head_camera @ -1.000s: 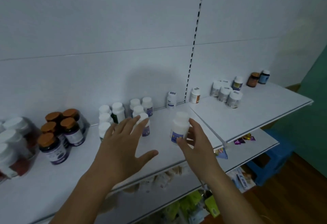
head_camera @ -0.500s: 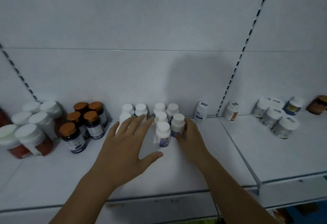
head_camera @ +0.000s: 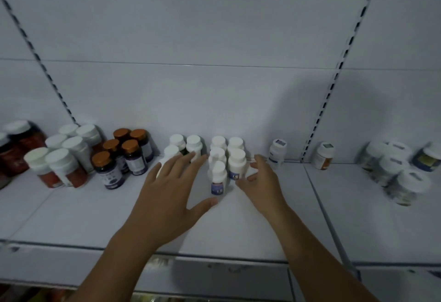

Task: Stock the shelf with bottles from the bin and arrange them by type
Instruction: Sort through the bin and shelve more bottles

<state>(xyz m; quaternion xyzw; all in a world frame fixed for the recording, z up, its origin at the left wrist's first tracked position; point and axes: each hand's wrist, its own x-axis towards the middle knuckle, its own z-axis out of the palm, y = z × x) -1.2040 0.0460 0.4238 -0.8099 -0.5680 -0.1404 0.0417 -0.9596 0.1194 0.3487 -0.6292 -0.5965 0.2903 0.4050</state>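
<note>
A white shelf (head_camera: 238, 230) is seen across the lower half of the frame; at its centre, white bottles (head_camera: 235, 145) are stood upright in two columns against the back panel; the left column is ended by a front bottle (head_camera: 218, 177) with a blue label, and the right column by a labelled bottle (head_camera: 236, 163). The right hand (head_camera: 261, 182) is held just right of the labelled bottle, fingers loosely spread and nothing gripped; whether the thumb touches it cannot be told. The left hand (head_camera: 167, 189) is spread at centre frame, fingers straight, nothing grasped; its fingertips are placed before a second white group (head_camera: 177, 140), and its thumb is pointed toward the front bottle's base. Orange-capped bottles (head_camera: 130, 149) are grouped at centre left; red jars (head_camera: 59, 165) with white caps are gathered at far left; a lone bottle (head_camera: 276, 150) and a small bottle (head_camera: 323, 155) are stood right of centre; blurred jars (head_camera: 405, 180) are clustered at far right.
</note>
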